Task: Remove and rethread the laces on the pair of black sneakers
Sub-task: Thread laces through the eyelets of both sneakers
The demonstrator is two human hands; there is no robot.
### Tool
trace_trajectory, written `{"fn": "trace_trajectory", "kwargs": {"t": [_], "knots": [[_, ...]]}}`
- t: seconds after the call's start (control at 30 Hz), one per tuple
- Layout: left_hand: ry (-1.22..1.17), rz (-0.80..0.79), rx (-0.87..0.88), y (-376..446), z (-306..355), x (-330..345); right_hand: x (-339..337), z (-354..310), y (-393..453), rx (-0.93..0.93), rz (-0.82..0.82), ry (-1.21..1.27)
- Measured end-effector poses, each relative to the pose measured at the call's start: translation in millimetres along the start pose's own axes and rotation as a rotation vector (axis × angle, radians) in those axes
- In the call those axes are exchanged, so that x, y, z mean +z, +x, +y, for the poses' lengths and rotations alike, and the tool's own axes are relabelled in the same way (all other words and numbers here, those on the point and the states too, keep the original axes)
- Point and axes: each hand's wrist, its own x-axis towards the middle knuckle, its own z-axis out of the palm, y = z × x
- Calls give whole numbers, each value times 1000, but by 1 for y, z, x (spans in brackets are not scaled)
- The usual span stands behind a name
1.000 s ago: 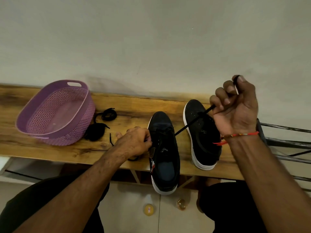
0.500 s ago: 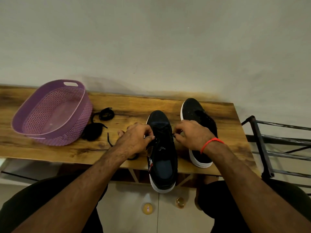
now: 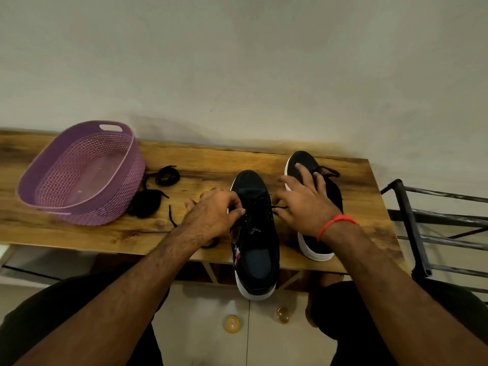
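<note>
Sneakers, black, two, on wooden table (image 3: pixel 206 165): near sneaker (image 3: pixel 254 233) overhanging near edge, far sneaker (image 3: pixel 314 202) right. Left hand (image 3: pixel 211 217) pinching near sneaker's eyelet edge; right hand (image 3: pixel 303 204) fingers spread, holding nothing. Loose laces (image 3: pixel 155 191) beside purple basket (image 3: pixel 79 170), left.

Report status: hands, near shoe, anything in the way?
Left hand pinching near shoe at eyelets. Right hand open, thumb by lace. Nothing blocking.
</note>
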Motion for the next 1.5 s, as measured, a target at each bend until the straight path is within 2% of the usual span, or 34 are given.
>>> {"fn": "trace_trajectory", "kwargs": {"t": [0.1,0.27,0.33,0.43,0.57,0.7,0.83,1.07,1.23,1.4,1.5], "knots": [[14,0,-5,0,1,-1,-4,-1,2,22,-22,41],[35,14,-39,1,1,-6,-36,43,-4,230,281,230],[0,7,-26,1,0,-4,-33,46,-8,198,231,205],[-44,-5,-12,2,0,0,-13,22,-7,57,84,102],[-54,-25,-27,3,2,0,3,-8,1,-50,17,22],[-26,-33,-54,1,5,-5,2,-5,4,-50,-4,83],[80,24,-81,4,0,-13,-7,14,2,33,22,113],[-58,-32,2,5,0,2,0,-2,2,-44,-38,29],[-21,-6,-74,8,-3,-10,-6,13,3,-1,-22,95],[-96,-29,-29,10,-4,-4,-4,10,4,-32,-62,121],[-77,-10,-63,12,-7,-6,-7,17,3,-1,-42,159]]}}
